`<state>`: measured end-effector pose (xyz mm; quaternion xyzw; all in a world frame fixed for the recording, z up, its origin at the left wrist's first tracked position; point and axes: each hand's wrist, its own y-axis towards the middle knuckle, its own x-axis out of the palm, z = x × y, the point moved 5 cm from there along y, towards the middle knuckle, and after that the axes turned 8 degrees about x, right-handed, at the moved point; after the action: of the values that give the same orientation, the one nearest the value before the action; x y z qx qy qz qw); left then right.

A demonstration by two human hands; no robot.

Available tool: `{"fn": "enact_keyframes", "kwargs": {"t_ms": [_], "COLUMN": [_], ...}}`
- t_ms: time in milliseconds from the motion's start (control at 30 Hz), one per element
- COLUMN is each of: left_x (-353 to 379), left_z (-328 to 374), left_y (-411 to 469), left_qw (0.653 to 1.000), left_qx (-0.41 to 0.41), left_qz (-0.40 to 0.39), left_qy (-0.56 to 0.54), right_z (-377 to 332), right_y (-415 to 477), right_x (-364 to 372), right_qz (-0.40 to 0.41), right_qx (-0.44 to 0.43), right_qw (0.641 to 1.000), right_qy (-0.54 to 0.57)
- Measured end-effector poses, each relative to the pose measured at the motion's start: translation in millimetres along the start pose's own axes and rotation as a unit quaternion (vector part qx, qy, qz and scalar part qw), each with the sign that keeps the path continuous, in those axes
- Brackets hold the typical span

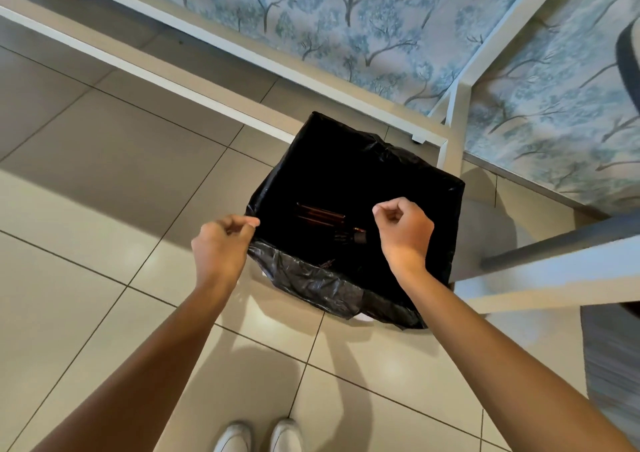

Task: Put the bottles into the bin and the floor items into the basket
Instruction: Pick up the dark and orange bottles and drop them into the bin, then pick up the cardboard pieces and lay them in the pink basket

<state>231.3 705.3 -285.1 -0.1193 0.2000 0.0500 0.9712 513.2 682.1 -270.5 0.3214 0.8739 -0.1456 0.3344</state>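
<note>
A square bin lined with a black plastic bag (311, 285) stands on the tiled floor in front of me. At its bottom lies a dark brown bottle (329, 221) on its side. My left hand (221, 247) sits at the bin's near-left corner, fingers pinched at the edge of the bag. My right hand (403, 231) hovers over the bin's opening, curled into a loose fist with nothing visible in it. No basket or floor items are in view.
White table legs and rails (450, 160) stand just behind and to the right of the bin. A wall with blue tree wallpaper (381, 28) runs behind. My white shoes (258, 436) are at the bottom, on beige floor tiles (104, 209).
</note>
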Motion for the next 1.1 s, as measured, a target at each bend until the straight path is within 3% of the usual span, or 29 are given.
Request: {"fn": "enact_keyframes", "kwargs": {"t_ms": [300, 633, 900, 1100], "left_x": [-49, -158, -263, -385], "left_z": [41, 27, -10, -87], "left_y": [-69, -185, -271, -346], "left_qw": [0.999, 0.985, 0.971, 0.974], "left_qx": [0.05, -0.062, -0.09, -0.069], "left_qz": [0.015, 0.12, 0.172, 0.186], "left_qy": [-0.013, -0.108, -0.138, -0.105], "right_z": [-76, -176, -208, -214], "right_y": [-79, -214, -377, -516], "right_x": [-46, -67, -35, -1], "right_qz": [-0.038, -0.145, -0.224, -0.286], "right_qx": [-0.12, -0.208, -0.229, -0.274], "right_qw": [0.992, 0.966, 0.946, 0.918], "right_qy": [0.022, 0.051, 0.051, 0.018]}}
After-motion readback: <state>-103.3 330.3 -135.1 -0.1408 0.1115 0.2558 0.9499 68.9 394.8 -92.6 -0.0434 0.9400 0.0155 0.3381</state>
